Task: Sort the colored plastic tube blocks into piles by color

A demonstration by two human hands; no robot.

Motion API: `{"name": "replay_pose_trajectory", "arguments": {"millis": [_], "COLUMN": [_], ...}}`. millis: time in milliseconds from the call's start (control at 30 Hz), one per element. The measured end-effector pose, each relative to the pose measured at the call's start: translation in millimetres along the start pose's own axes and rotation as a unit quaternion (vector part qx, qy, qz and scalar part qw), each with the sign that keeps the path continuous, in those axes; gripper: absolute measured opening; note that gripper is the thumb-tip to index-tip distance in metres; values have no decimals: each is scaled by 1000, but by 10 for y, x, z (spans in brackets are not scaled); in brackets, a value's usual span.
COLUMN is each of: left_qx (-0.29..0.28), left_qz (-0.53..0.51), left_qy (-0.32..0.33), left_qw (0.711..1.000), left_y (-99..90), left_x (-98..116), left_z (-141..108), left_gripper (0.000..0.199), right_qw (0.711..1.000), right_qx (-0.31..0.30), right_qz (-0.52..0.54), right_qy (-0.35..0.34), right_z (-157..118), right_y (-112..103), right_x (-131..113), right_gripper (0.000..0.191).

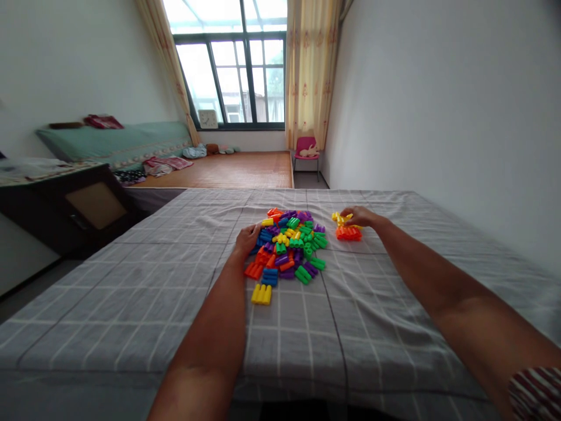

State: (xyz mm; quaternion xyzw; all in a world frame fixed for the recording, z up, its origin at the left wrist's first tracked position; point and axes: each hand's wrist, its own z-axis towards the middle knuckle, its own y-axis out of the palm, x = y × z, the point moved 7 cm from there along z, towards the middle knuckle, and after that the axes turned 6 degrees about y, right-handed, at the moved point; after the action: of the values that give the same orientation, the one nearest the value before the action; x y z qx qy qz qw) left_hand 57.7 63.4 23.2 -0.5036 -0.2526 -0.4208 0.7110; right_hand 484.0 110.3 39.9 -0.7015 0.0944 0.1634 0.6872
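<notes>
A heap of toy building blocks, shaped like joined short tubes in green, purple, blue, orange and yellow, lies on a grey checked cloth. My left hand is at the heap's left edge with its fingers curled in against the blue blocks; what they hold, if anything, is hidden. To the right of the heap, my right hand has its fingers closed on a yellow block. Just below it sits a row of orange blocks. A separate yellow block lies nearest me, below a blue block.
Beyond the cloth-covered surface is a wooden bed platform with clothes on it. A dark cabinet stands at the left, and a white wall runs along the right. A pink chair is by the curtain.
</notes>
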Motion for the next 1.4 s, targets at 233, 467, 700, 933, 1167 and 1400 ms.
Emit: {"name": "replay_pose_trajectory", "arguments": {"millis": [233, 467, 700, 933, 1167, 1400], "left_qx": [-9, -22, -22, -2, -15, -28], "left_qz": [1, 31, 26, -8, 19, 25], "left_qy": [16, 37, 30, 12, 33, 14], "left_qw": [1000, 999, 999, 1000, 999, 999], "left_y": [23, 55, 53, 44, 63, 64], "left_x": [-58, -110, -112, -115, -115, -140], "left_z": [31, 75, 69, 37, 53, 80], "left_gripper": [49, 54, 54, 49, 52, 52], "right_qw": [999, 994, 976, 990, 981, 970], "right_qx": [-13, 78, 21, 30, 71, 139], "right_qz": [-44, -68, -40, -72, 68, 185], "right_qy": [17, -15, -211, -118, -167, -70], "right_z": [7, -218, -484, -243, -363, -502], "right_y": [-71, -214, 363, 735, 614, 41], "right_x": [32, -422, -1796, -2172, -2088, -921], "right_gripper": [46, 34, 23, 26, 37, 32]}}
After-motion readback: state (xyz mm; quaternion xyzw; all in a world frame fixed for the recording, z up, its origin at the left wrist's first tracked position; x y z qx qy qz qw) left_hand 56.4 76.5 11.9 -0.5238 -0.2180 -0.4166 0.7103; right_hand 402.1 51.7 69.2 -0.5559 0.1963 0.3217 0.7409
